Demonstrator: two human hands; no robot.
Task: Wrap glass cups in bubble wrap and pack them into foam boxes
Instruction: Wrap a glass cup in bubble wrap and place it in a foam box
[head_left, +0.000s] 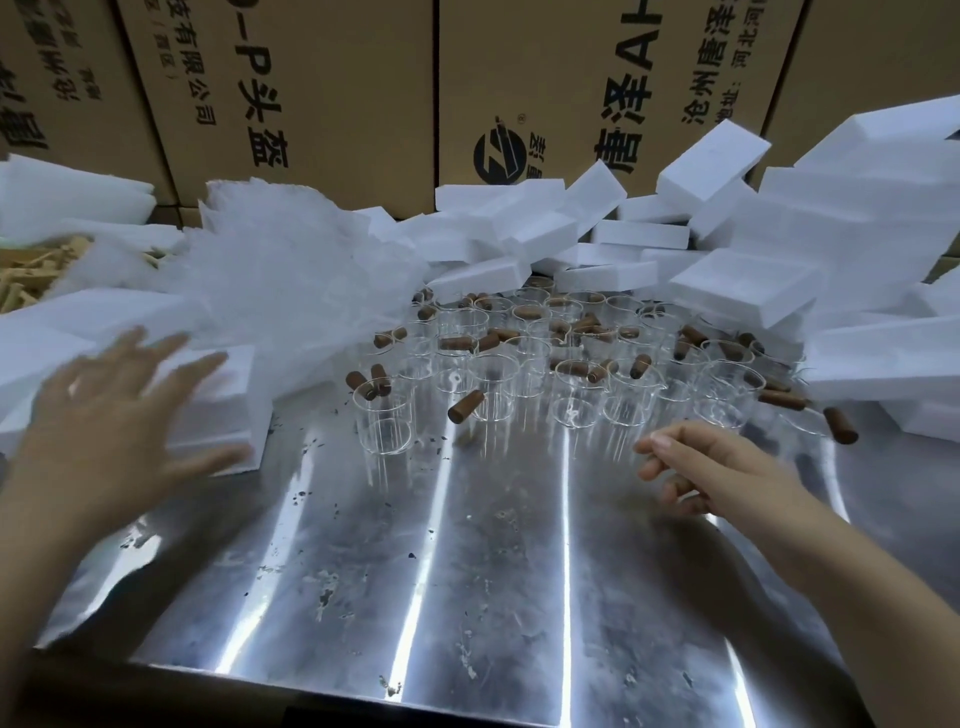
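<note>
Several clear glass cups (493, 387) with brown wooden handles stand crowded at the middle of the steel table (415, 545). A heap of bubble wrap (291, 280) lies behind them on the left. My left hand (119, 410) is spread with straight fingers over a white foam box (218, 410) at the left; it is blurred. My right hand (711, 467) hovers just in front of the nearest cups on the right, with fingers loosely curled and holding nothing.
White foam boxes (748, 286) are piled along the back and right side. Cardboard cartons (332, 93) form a wall behind. A tray of pale wooden pieces (36, 270) sits at far left. Dark specks dot the table.
</note>
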